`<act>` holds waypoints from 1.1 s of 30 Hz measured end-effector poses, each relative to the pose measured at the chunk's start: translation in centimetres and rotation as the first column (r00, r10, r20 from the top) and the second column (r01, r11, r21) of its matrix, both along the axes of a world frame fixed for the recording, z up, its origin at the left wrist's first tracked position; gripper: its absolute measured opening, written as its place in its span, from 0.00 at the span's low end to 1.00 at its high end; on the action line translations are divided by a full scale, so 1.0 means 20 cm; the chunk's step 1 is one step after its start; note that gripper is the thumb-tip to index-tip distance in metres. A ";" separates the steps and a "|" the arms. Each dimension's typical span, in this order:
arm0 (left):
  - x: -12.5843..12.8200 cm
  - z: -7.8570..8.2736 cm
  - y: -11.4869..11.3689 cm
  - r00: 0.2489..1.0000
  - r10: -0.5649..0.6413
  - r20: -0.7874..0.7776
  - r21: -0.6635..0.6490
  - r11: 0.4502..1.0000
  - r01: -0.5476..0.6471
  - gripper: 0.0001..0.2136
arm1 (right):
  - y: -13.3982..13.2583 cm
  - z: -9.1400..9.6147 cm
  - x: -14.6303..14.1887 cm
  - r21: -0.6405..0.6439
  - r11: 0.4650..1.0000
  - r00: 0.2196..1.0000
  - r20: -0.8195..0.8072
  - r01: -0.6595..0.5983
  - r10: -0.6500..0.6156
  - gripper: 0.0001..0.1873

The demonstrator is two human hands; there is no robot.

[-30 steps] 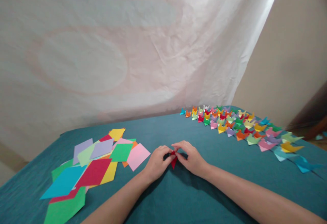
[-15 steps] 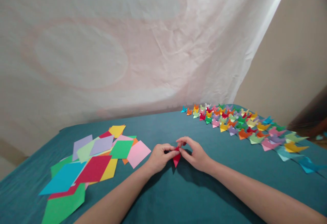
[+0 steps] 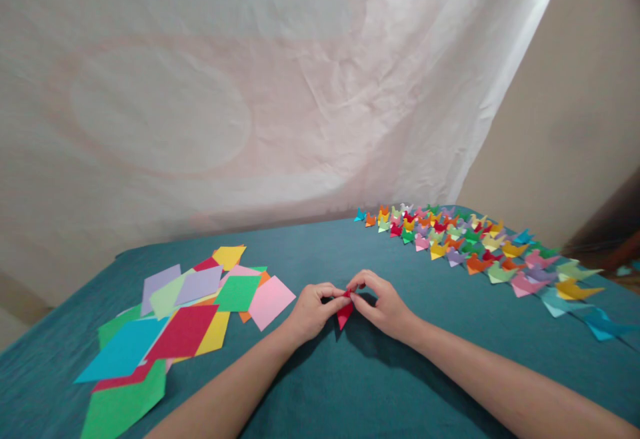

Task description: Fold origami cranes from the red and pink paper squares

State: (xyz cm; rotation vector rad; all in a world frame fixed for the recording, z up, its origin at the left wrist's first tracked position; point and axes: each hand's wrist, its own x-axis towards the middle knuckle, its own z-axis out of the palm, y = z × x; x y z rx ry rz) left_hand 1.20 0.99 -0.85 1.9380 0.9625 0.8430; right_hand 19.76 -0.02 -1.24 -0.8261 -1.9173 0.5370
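Between my two hands is a small folded red paper (image 3: 344,317), its pointed end hanging down toward me. My left hand (image 3: 316,309) pinches it from the left with thumb and fingers. From the right, my right hand (image 3: 379,302) grips its upper part between thumb and bent index finger. The fingertips of both hands nearly meet and cover the top of the fold, so its full shape is hidden.
Left of my hands lies a loose spread of coloured paper squares (image 3: 187,332). At the back right stand rows of many-coloured folded paper birds (image 3: 480,263). A teal cloth (image 3: 320,385) covers the table. A pale hanging sheet (image 3: 280,112) closes off the back.
The right hand's fingers have shifted slightly and closed in on the top of the red paper. Its lower tip has swung a little to the left.
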 end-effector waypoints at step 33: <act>0.01 0.02 -0.01 0.999 0.050 -0.010 0.035 0.998 -0.050 0.11 | -0.01 -0.01 0.00 0.305 0.937 0.957 0.176 0.170 -0.230 0.06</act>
